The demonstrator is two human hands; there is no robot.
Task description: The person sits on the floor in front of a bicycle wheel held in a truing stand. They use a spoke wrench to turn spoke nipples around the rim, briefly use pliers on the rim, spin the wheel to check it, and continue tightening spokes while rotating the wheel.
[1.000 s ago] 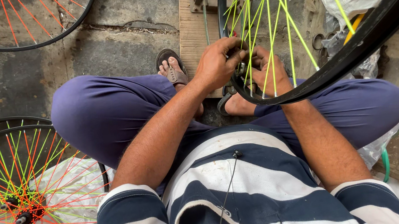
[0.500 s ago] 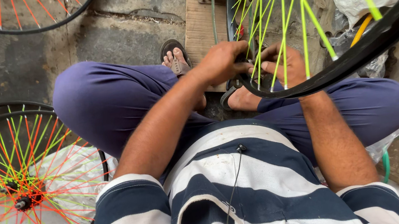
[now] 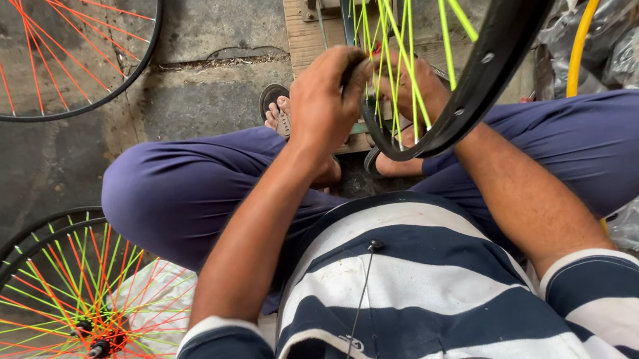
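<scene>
While both hands [image 3: 370, 93] stay put, the rim [image 3: 499, 37] has swung steeper.

Both forearms reach forward and converge in front of the torso, over the crossed legs. The left hand [image 3: 329, 99] is raised with the wrist bent, its back toward the camera and its fingers curled tightly forward, seemingly pinching. The right hand [image 3: 417, 89] lies just beside it, slightly farther out, partly screened, so its fingers cannot be read clearly. Both elbows are bent and tucked near the body.
</scene>
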